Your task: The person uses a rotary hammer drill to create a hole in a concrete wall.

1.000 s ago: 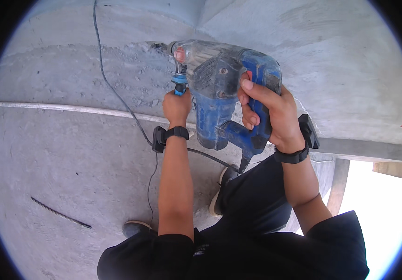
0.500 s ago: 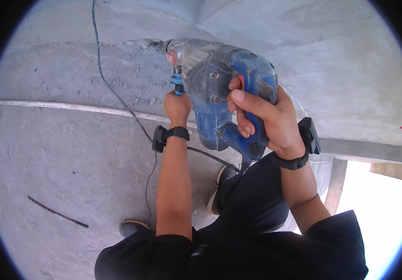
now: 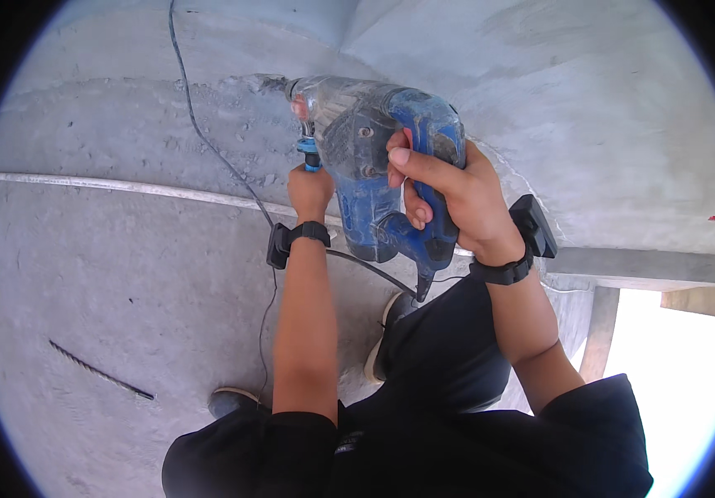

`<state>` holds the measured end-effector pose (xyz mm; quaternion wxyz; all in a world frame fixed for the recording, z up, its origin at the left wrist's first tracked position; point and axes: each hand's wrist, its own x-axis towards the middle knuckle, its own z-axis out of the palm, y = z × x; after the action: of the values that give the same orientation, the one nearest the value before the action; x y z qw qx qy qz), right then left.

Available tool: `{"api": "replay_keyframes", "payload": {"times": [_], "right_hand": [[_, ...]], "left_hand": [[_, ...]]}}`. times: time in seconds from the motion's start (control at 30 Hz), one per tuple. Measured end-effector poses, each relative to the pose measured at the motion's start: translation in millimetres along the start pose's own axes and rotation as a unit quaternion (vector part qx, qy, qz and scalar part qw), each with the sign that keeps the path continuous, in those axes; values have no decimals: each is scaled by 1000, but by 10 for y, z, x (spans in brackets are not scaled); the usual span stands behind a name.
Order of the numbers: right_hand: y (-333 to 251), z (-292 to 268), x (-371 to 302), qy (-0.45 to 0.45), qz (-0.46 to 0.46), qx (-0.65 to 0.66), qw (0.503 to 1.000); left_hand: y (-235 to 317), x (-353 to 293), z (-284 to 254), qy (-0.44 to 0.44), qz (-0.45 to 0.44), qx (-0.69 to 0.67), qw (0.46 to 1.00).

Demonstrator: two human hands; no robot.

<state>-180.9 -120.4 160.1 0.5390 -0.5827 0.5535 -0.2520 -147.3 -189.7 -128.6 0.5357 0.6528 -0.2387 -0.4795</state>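
A dusty blue and grey rotary hammer point(image 3: 357, 141) lies across the view, its front end toward the broken patch point(image 3: 270, 81) at the base of the concrete wall. Whatever bit sits in its chuck can hardly be made out. My left hand point(image 3: 311, 192) is closed round the blue and black side handle point(image 3: 308, 154) near the front. At the back, my right hand point(image 3: 461, 195) wraps the blue rear grip, with fingers by the red trigger point(image 3: 408, 135). The power cable point(image 3: 374, 270) leaves the bottom of the grip.
Broken concrete bits point(image 3: 241, 124) lie along the wall. A pale pipe point(image 3: 125, 185) runs across the floor, crossed by a thin cord point(image 3: 208, 141). A loose spiral drill bit point(image 3: 100, 372) rests at lower left. My shoes point(image 3: 381, 336) stand below the tool; a bright opening point(image 3: 665, 373) is at right.
The rotary hammer and both hands have shifted slightly left, its front end now closer to the broken patch. The cord has swung a little right. Both grips are unchanged.
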Motion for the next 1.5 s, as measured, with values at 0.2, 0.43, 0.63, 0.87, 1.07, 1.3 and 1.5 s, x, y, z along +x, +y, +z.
{"api": "replay_keyframes", "payload": {"times": [0.2, 0.43, 0.63, 0.87, 1.07, 1.3, 1.5], "right_hand": [[-22, -49, 10, 2, 9, -23, 1000], [-72, -194, 18, 25, 19, 27, 999], [15, -304, 66, 46, 19, 50, 998], [-8, -351, 156, 22, 30, 25, 999], [12, -396, 172, 25, 36, 20, 999], [69, -450, 274, 40, 43, 39, 998], [10, -502, 267, 26, 40, 14, 999]], "left_hand": [[105, -60, 1, 6, -16, 32, 999], [168, -61, 53, 4, 3, 70, 998], [213, -13, 47, -1, -18, 87, 996], [105, 3, 145, 17, -5, 75, 997], [90, 20, 169, 10, -8, 66, 998], [70, 96, 84, -33, -40, 82, 995], [69, 63, 231, 9, -8, 74, 997]]}}
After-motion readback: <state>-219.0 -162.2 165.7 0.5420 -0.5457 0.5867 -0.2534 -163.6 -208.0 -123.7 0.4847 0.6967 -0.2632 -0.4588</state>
